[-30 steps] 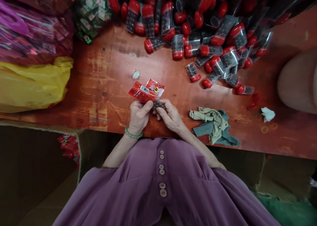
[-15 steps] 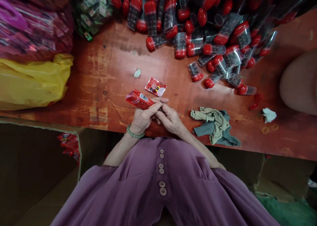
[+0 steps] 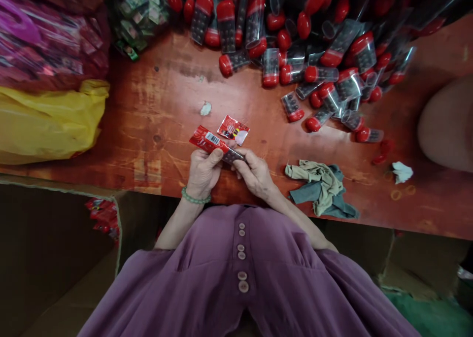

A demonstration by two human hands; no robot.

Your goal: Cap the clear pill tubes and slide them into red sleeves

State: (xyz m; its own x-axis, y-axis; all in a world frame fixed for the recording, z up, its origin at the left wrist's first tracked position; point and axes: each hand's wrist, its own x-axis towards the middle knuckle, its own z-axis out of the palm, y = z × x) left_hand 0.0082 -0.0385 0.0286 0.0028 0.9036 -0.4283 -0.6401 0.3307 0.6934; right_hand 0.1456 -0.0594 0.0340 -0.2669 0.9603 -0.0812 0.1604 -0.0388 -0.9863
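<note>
I see the left hand (image 3: 204,172) pinching a slim red packet (image 3: 211,139) under its thumb and the right hand (image 3: 255,174) grasping its dark, studded end (image 3: 232,155), so the packet bridges both hands, its long axis slanting from far left to near right. A flat red sachet (image 3: 233,129) lies just beyond them on the worn reddish table (image 3: 155,110); farther out I make out heaped red-capped tubes (image 3: 271,67), a crumpled cloth (image 3: 318,184) at right and a yellow bag (image 3: 48,125) at left.
</note>
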